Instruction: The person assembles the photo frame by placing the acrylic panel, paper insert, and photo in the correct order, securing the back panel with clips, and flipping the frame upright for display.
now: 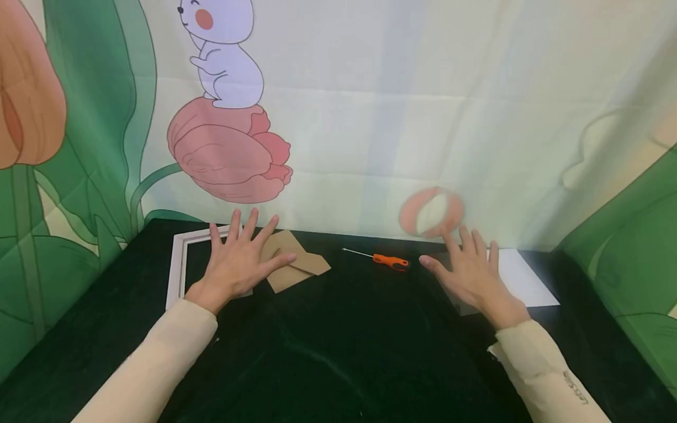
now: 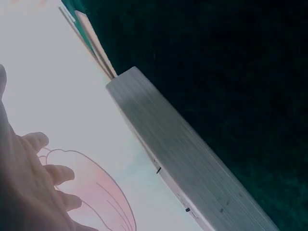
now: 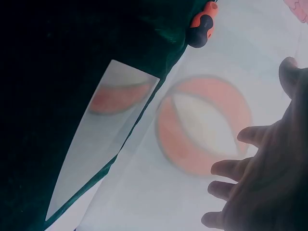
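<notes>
My left hand [image 1: 233,264] is spread above a white picture frame [image 1: 176,267] and a brown cardboard backing [image 1: 291,277] with a stand flap. In the left wrist view, the side of the frame [image 2: 178,154] runs diagonally, apart from the fingers. Over on the right, my right hand [image 1: 473,273] has its fingers spread above a clear sheet [image 1: 465,306] and a white sheet [image 1: 520,279]. The right wrist view shows the clear sheet [image 3: 110,120] reflecting the backdrop, below the fingers. Neither hand holds anything. The left hand partly hides the frame and backing.
An orange and black screwdriver [image 1: 390,261] lies between the hands near the table's back edge, its tip toward the left. Dark green cloth [image 1: 317,352] covers the table. A printed curtain [image 1: 344,117] hangs directly behind and along the sides.
</notes>
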Tool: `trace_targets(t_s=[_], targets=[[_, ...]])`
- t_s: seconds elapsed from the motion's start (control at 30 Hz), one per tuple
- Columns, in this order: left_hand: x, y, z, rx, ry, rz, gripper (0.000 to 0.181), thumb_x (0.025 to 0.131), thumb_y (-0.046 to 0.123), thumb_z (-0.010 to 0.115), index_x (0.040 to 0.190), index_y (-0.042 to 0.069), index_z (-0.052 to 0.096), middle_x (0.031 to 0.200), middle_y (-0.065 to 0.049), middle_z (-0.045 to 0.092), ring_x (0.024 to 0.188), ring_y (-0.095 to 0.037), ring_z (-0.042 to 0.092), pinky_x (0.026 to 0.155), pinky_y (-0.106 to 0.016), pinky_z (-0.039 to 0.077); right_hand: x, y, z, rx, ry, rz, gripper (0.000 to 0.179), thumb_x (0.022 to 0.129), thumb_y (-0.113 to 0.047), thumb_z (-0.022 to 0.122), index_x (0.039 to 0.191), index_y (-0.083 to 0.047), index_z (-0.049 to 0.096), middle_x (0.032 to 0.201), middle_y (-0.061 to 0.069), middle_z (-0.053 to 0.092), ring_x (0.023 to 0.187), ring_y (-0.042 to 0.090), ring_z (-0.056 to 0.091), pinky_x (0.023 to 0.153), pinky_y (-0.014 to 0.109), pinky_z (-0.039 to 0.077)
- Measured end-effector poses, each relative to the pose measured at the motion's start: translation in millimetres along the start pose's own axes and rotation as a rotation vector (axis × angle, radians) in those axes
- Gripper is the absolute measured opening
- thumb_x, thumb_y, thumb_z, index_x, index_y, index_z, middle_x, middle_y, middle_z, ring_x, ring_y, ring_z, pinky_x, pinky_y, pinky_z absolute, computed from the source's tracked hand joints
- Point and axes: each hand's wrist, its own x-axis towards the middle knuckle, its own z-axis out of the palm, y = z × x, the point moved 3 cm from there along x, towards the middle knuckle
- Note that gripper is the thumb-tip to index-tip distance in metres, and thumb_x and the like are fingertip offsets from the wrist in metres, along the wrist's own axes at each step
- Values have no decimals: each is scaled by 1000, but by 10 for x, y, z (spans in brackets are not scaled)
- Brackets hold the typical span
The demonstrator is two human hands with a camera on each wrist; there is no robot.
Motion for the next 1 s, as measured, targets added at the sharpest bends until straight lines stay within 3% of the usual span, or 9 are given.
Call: trace_targets(t_s=[0.37, 0.63, 1.0], targets=[[-56, -36, -99, -28, 48, -9, 99, 95, 83, 44, 171, 22, 22, 176, -18, 9, 159, -48, -8, 116, -75, -17, 25, -135, -14, 51, 31, -38, 94, 102, -70, 50, 166, -5, 27, 167, 33, 23, 152, 58, 15, 117, 80, 2], [-140, -146, -158, -42, 69, -34, 101, 95, 82, 47, 171, 22, 20, 176, -18, 7, 160, -46, -8, 116, -76, -16, 97, -358, -7, 90, 26, -86, 92, 104, -68, 50, 167, -6, 26, 168, 29, 25, 154, 52, 18, 121, 74, 6], [-239, -228, -304, -76, 165, -47, 98, 96, 77, 53, 169, 18, 28, 174, -23, 17, 159, -50, 2, 115, -81, -8, 189, -733, 44, 186, 7, -139, 89, 106, -62, 52, 166, 0, 28, 169, 24, 30, 156, 47, 22, 124, 68, 15]])
